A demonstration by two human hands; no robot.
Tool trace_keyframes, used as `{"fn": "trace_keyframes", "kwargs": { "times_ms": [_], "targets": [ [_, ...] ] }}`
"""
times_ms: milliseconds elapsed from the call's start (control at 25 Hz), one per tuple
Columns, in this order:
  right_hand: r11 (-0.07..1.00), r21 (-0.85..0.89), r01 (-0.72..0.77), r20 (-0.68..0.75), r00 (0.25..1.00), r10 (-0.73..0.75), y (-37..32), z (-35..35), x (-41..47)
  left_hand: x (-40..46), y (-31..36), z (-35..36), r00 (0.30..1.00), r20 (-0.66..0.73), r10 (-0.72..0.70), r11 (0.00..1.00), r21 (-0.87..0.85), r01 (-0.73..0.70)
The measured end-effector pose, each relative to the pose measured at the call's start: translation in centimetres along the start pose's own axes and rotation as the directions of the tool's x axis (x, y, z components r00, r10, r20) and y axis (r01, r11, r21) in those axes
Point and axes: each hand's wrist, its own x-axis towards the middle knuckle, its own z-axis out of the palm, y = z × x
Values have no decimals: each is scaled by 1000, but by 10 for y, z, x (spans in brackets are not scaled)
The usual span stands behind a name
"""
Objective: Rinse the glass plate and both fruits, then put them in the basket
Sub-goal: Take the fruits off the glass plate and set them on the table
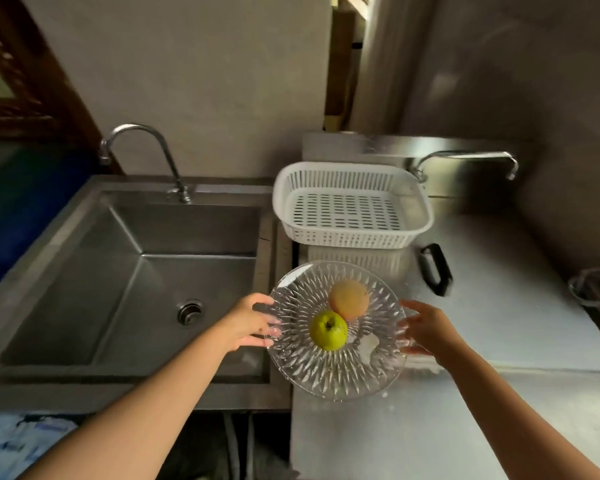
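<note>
We've got our left hand (248,322) and right hand (426,329), fingers gripping the round cut-glass plate (336,372) carrying both fruits; next, swing it under the curved steel tap (139,133).

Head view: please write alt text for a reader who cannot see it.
Two bare hands, left hand and right hand, grip opposite edges of a glass plate carrying a green fruit and an orange fruit. Steel sink left, white basket behind.
</note>
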Motion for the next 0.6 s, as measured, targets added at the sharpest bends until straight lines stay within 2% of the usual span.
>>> {"fn": "trace_keyframes", "kwargs": {
  "times_ms": [240,480,600],
  "targets": [
    [984,-123,131,100,988,-119,-70,92,-29,-30,-25,-113,996,-63,64,990,-120,-71],
    [980,-154,123,121,987,-105,-125,212,-62,-52,-35,-257,991,-59,117,984,-131,-124],
    [942,-244,231,116,971,-208,-150,265,-70,-56,-41,-313,988,-97,116,983,-128,-128]
  ]
}}
